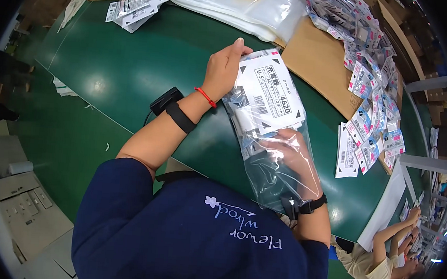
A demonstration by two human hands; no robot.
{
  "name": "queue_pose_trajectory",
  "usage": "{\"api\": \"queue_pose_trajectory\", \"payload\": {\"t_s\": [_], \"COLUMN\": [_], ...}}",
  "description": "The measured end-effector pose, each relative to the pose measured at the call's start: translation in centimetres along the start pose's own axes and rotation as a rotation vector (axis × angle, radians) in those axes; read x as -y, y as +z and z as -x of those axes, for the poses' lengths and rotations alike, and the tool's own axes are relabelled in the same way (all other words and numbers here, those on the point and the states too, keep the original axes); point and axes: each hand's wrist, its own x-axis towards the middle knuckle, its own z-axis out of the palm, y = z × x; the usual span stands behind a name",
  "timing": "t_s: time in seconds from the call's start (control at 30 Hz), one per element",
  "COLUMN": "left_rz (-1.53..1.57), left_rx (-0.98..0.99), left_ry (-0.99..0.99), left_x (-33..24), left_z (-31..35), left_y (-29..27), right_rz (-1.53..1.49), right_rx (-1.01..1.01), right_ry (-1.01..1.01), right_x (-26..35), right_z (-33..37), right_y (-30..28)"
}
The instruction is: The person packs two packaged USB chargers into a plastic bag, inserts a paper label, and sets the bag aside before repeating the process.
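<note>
A clear plastic bag (270, 182) is held over the table, its loose end toward my body. Inside it, a white printed label card (271, 93) lies flat over several small blister packs (241, 121), which are mostly covered. My left hand (224, 68) grips the bag's far left edge from outside, thumb up, its fingertips hidden behind the bag. My right hand (290, 152) reaches inside the bag, its fingers bent against the card's near edge; the film partly blurs them.
Small packs (364, 119) heap along the right of the green table (178, 41), partly on cardboard (313, 62). Beside them lies a stack of label cards (347, 152). Clear bags (223, 8) lie at the far side, more packs (134, 9) far left. A co-worker (376, 261) is at right.
</note>
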Motion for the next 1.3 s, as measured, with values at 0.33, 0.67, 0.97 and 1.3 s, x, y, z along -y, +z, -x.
{"api": "queue_pose_trajectory", "payload": {"t_s": [0.33,0.67,0.97,1.3], "left_rz": [0.058,0.057,0.055,-0.377], "left_rx": [0.033,0.040,0.046,0.154], "left_ry": [-0.024,-0.001,-0.098,0.572], "left_x": [0.6,0.4,-0.8,-4.2], "left_z": [-0.3,-0.2,0.1,2.3], "left_y": [-0.4,-0.2,0.0,-0.7], "right_rz": [-0.352,-0.338,-0.122,-0.238], "right_rx": [-0.094,-0.230,-0.286,-0.318], "right_ry": [-0.090,-0.218,-0.291,-0.291], "right_x": [-0.3,-1.3,0.1,-5.7], "right_z": [1.9,1.3,0.6,4.2], "right_y": [0.9,1.5,2.4,-1.6]}}
